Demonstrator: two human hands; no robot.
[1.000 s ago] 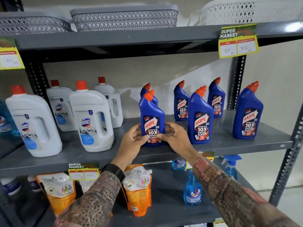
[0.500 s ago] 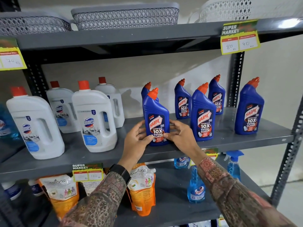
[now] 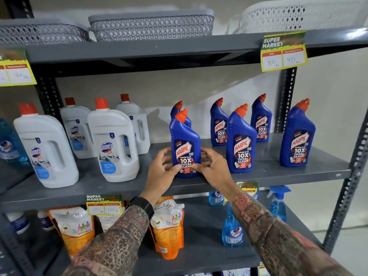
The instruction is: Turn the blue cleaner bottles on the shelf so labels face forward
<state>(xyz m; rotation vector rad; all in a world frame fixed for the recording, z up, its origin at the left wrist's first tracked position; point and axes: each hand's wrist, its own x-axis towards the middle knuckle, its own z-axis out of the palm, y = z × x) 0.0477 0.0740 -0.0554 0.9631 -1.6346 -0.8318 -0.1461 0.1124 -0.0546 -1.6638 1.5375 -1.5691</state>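
Observation:
Several blue cleaner bottles with orange caps stand on the grey middle shelf (image 3: 278,176). Both hands grip the base of the front left blue bottle (image 3: 185,140), whose label faces me: my left hand (image 3: 162,172) on its left side, my right hand (image 3: 214,168) on its right. Another blue bottle (image 3: 177,110) stands right behind it, mostly hidden, label unseen. To the right, a front bottle (image 3: 241,140), two rear bottles (image 3: 218,126) (image 3: 261,120) and a far-right bottle (image 3: 297,136) all show their labels.
White jugs with red caps (image 3: 112,144) fill the shelf's left half. Mesh baskets (image 3: 151,24) sit on the top shelf. Orange refill pouches (image 3: 169,226) and blue spray bottles (image 3: 232,230) stand on the lower shelf. Price tags (image 3: 283,51) hang from shelf edges.
The held bottle has turned slightly, so its label faces me more squarely. Both hands stayed on its base.

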